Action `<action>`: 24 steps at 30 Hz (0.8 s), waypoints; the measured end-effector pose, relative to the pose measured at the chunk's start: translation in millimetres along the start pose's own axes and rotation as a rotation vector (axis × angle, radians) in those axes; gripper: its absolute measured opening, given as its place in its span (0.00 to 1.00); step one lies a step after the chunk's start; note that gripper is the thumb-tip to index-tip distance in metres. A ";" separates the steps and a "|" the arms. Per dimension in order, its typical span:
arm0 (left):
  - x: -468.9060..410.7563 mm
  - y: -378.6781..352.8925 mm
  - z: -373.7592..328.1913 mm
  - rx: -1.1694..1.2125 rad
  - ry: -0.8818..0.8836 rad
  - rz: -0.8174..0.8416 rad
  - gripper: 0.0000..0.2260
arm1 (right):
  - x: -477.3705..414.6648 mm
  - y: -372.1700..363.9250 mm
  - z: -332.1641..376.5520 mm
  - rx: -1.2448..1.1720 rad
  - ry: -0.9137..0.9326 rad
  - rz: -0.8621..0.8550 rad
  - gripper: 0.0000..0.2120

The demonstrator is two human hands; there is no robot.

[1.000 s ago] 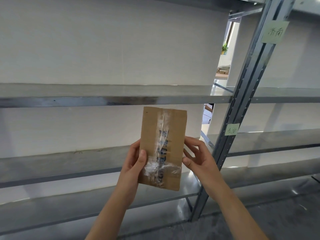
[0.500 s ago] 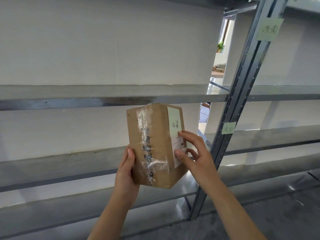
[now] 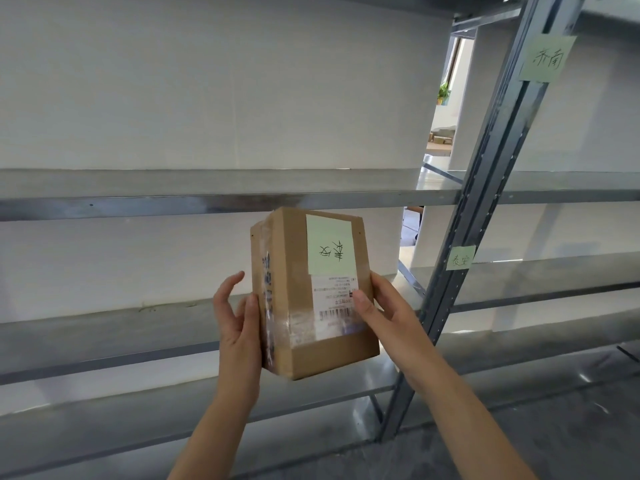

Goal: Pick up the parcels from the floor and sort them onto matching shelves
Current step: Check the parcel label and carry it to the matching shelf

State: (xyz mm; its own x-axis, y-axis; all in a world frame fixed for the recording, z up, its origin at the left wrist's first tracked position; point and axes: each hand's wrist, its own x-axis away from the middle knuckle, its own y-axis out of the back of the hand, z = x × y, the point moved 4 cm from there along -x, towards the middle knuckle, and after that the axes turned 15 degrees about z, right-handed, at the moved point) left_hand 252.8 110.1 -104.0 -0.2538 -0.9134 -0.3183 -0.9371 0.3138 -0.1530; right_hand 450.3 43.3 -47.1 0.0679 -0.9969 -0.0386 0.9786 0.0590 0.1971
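parcel (image 3: 298,299) turned, green note (image 3: 330,245) (handwritten) now faces camera | right hand (image 3: 388,317) grips it | left hand (image 3: 239,323) loosened, thumb touching

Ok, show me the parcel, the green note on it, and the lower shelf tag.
parcel (image 3: 332,355), head view, bare cardboard near its bottom edge.
green note (image 3: 330,244), head view, middle of the paper.
lower shelf tag (image 3: 460,258), head view, centre of the tag.

White wall (image 3: 207,98); grey floor (image 3: 519,445); bright doorway (image 3: 440,140), potted plant (image 3: 443,91).
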 end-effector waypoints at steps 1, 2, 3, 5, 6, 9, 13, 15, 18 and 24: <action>-0.2 0.6 -1.6 -0.025 -0.006 0.000 0.13 | -1.2 0.6 -1.4 0.002 -0.002 -0.010 0.13; -0.2 0.9 -2.3 -0.038 -0.006 -0.004 0.12 | -2.8 1.4 -2.8 -0.003 0.001 -0.023 0.12; -0.3 1.3 -3.3 -0.045 -0.002 -0.012 0.12 | -4.2 2.4 -4.5 -0.014 0.005 -0.035 0.10; -1.2 3.8 -2.8 -0.042 0.015 -0.025 0.12 | -6.4 3.6 -7.4 -0.038 0.005 -0.054 0.08; -1.4 5.7 -2.0 -0.037 0.025 -0.022 0.13 | -7.6 3.6 -8.6 -0.048 0.003 -0.060 0.08; -2.4 11.1 -1.8 -0.038 0.068 0.014 0.17 | -9.0 4.4 -12.3 -0.076 0.012 -0.088 0.11; -1.0 12.1 -5.1 -0.020 0.137 0.135 0.23 | -10.5 5.7 -13.8 -0.052 0.035 -0.123 0.11; 1.4 13.8 -6.4 -0.036 0.138 0.188 0.27 | -10.8 7.3 -12.9 -0.056 0.051 -0.130 0.11; 3.0 18.1 -5.5 -0.048 0.150 0.256 0.38 | -11.1 10.1 -12.6 -0.065 0.064 -0.117 0.11; 2.6 20.7 -9.8 -0.017 0.182 0.249 0.36 | -6.3 14.0 -12.6 -0.078 0.100 -0.071 0.15</action>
State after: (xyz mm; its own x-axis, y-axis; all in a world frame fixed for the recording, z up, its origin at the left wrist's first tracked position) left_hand 230.4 111.7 -98.8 -0.5133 -0.8410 -0.1712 -0.8443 0.5306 -0.0754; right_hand 466.1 51.0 -56.5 0.0131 -0.9889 -0.1483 0.9935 -0.0039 0.1141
